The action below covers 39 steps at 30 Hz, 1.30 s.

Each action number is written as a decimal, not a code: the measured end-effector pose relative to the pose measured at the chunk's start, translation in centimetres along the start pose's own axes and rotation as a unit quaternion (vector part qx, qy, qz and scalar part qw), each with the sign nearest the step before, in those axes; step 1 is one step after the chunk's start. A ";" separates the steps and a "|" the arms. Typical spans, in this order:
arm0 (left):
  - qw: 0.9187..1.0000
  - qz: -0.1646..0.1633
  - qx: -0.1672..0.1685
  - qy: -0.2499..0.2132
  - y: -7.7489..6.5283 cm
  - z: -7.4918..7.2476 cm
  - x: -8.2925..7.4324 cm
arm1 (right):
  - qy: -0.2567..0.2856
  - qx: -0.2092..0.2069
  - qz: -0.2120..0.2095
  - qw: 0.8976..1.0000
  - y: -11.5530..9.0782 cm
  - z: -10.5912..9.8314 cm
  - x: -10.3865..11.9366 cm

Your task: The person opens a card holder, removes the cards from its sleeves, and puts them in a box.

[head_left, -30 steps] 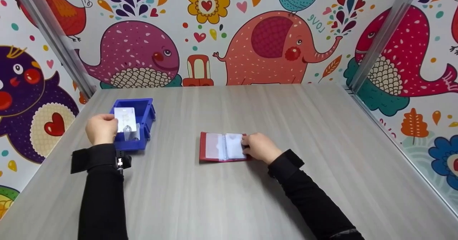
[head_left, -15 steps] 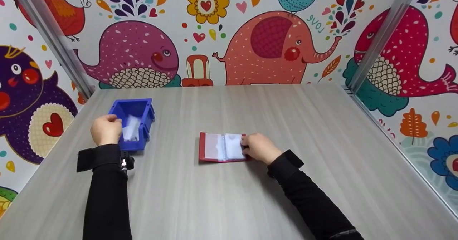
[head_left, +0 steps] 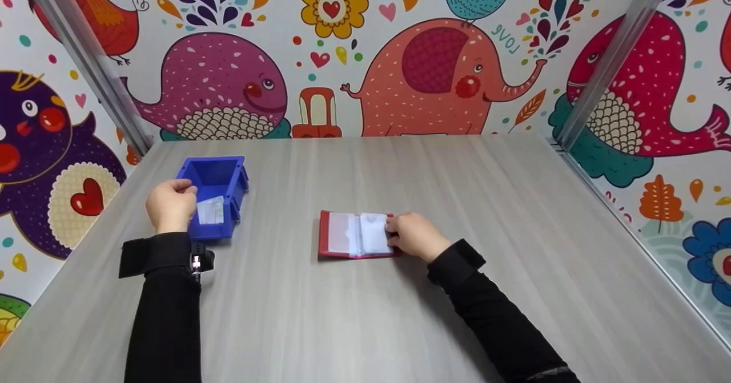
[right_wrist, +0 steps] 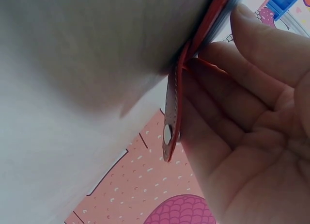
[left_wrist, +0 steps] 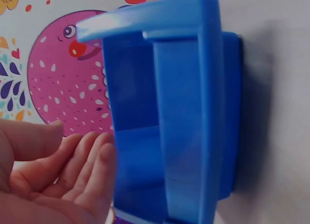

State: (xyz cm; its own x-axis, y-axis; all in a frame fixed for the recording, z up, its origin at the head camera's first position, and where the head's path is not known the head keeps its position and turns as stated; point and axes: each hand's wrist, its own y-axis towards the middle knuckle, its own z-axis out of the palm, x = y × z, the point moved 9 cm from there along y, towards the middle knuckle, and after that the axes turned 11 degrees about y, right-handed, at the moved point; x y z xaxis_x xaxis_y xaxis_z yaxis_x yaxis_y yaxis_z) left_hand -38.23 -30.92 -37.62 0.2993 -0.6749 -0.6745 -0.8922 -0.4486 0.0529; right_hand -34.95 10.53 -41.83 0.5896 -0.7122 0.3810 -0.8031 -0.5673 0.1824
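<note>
Card holder: a red card holder [head_left: 354,234] lies open on the grey table [head_left: 400,314], its clear plastic sleeves [head_left: 342,233] facing up, directly under the right hand's fingertips.
Right hand: the right hand [head_left: 415,236] rests on the holder's right-hand page, fingers bent down onto it; in the right wrist view the fingers [right_wrist: 252,93] lie against the red cover edge and its snap tab [right_wrist: 170,122], thumb above. The fingers press rather than clamp, and nothing is lifted.
Blue bin: a small blue plastic bin [head_left: 216,196] stands on the table just right of the left hand, well apart from the holder.
Card: a pale card [head_left: 211,210] sits inside the bin at its near end, close to the left hand's fingertips; whether they touch it cannot be told.
Left hand: the left hand [head_left: 171,205] is at the bin's left wall; in the left wrist view its fingers [left_wrist: 92,161] are loosely curved and apart from the thumb, holding nothing, beside the bin's blue wall [left_wrist: 184,117].
Sleeves: black sleeves [head_left: 165,314] cover both forearms, running back from each hand toward the near table edge.
Surroundings: walls [head_left: 434,69] printed with cartoon whales, an elephant and birds rise beyond both hands.
</note>
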 end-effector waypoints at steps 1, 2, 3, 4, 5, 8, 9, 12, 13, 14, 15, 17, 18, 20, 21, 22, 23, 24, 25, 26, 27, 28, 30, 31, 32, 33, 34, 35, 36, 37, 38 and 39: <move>1.000 0.003 -0.001 -0.002 -0.1 -0.1 -0.1 | 0.000 0.001 0.003 1.000 0.0 0.0 0.0; 1.000 0.006 -0.001 -0.005 -0.3 -0.1 -0.2 | 0.000 0.003 0.006 1.000 0.0 0.1 -0.1; 1.000 0.007 0.001 -0.009 -0.5 -0.2 -0.2 | -0.001 0.005 0.009 1.000 0.0 0.1 -0.2; 1.000 0.009 0.001 -0.011 -0.7 -0.3 -0.3 | 0.000 0.008 0.012 1.000 0.0 0.2 -0.2; 1.000 0.010 0.001 -0.013 -1.0 -0.3 -0.3 | 0.001 0.009 0.014 1.000 0.1 0.2 -0.3; 0.999 0.021 -0.004 -0.026 -1.8 -0.7 -0.7 | 0.001 0.010 0.014 1.000 0.1 0.2 -0.3; 0.999 0.025 -0.006 -0.029 -2.1 -0.8 -1.0 | 0.000 0.010 0.012 1.000 0.1 0.2 -0.3; 0.998 0.050 -0.022 -0.034 -3.2 -1.0 -2.0 | -0.002 0.009 0.008 1.000 0.1 0.2 -0.2; 0.997 0.058 -0.028 -0.035 -3.6 -1.0 -2.4 | -0.002 0.009 0.007 1.000 0.1 0.2 -0.2; 0.996 0.071 -0.035 -0.037 -4.0 -1.0 -2.8 | -0.002 0.009 0.006 1.000 0.1 0.1 -0.2; 0.994 0.086 -0.046 -0.040 -4.4 -1.0 -3.3 | -0.002 0.008 0.006 1.000 0.1 0.1 -0.1; 0.990 0.117 -0.065 -0.045 -5.1 -1.0 -4.4 | 0.000 0.007 0.006 1.000 0.1 0.1 -0.1; 0.987 0.132 -0.073 -0.051 -5.5 -0.9 -4.9 | 0.001 0.007 0.007 1.000 0.0 0.0 -0.1; 0.981 0.163 -0.083 -0.061 -6.2 -0.6 -6.0 | 0.001 0.008 0.008 1.000 0.0 0.0 -0.1; 0.979 0.176 -0.084 -0.064 -6.5 -0.3 -6.5 | 0.001 0.009 0.008 1.000 0.0 0.0 -0.1; 0.978 0.184 -0.078 -0.067 -6.8 0.1 -6.9 | 0.002 0.010 0.010 1.000 0.0 0.0 -0.1; 0.976 0.193 -0.072 -0.069 -7.1 0.5 -7.3 | 0.003 0.012 0.010 1.000 0.0 0.0 -0.2; 0.975 0.202 -0.066 -0.067 -7.3 0.9 -7.7 | 0.003 0.014 0.012 1.000 0.0 0.0 -0.2; 0.973 0.211 -0.059 -0.065 -7.5 1.4 -8.1 | 0.003 0.016 0.013 1.000 0.0 0.1 -0.2; 0.972 0.219 -0.054 -0.062 -7.8 1.9 -8.4 | 0.004 0.018 0.014 1.000 0.0 0.1 -0.2; 0.971 0.228 -0.048 -0.061 -8.0 2.4 -8.7 | 0.005 0.018 0.014 1.000 0.1 0.1 -0.2; 0.969 0.236 -0.042 -0.058 -8.3 2.9 -9.0 | 0.005 0.019 0.014 1.000 0.1 0.1 -0.2; 0.966 0.252 -0.026 -0.051 -8.9 4.0 -9.6 | 0.005 0.019 0.013 1.000 0.1 0.2 -0.2; 0.964 0.261 -0.018 -0.049 -9.2 4.6 -9.9 | 0.005 0.017 0.011 1.000 0.1 0.2 -0.2; 0.962 0.268 -0.009 -0.048 -9.6 5.1 -10.2 | 0.005 0.016 0.010 1.000 0.1 0.2 -0.2; 0.961 0.274 0.003 -0.045 -9.9 5.7 -10.5 | 0.004 0.015 0.008 1.000 0.1 0.2 -0.2; 0.959 0.280 0.014 -0.040 -10.2 6.3 -10.7 | 0.004 0.013 0.008 1.000 0.1 0.2 -0.2; 0.957 0.286 0.024 -0.038 -10.5 6.9 -11.0 | 0.005 0.013 0.009 1.000 0.1 0.2 -0.2; 0.956 0.291 0.032 -0.036 -10.8 7.5 -11.2 | 0.005 0.011 0.008 1.000 0.1 0.2 -0.2; 0.954 0.295 0.040 -0.033 -11.1 8.1 -11.4 | 0.006 0.011 0.008 1.000 0.2 0.2 -0.2; 0.953 0.298 0.048 -0.028 -11.3 8.6 -11.5 | 0.006 0.010 0.008 1.000 0.2 0.2 -0.2; 0.952 0.301 0.055 -0.023 -11.5 9.1 -11.6 | 0.005 0.009 0.007 1.000 0.2 0.2 -0.2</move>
State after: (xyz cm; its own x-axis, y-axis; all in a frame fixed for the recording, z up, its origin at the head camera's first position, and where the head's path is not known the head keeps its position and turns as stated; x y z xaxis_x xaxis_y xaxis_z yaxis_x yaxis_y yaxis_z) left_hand -34.51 -12.55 -37.09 -0.2905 -0.7621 -0.5787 -0.9281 0.0772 0.3643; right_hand -35.19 10.53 -42.05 0.5768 -0.7159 0.3933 -0.8098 -0.5645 0.1601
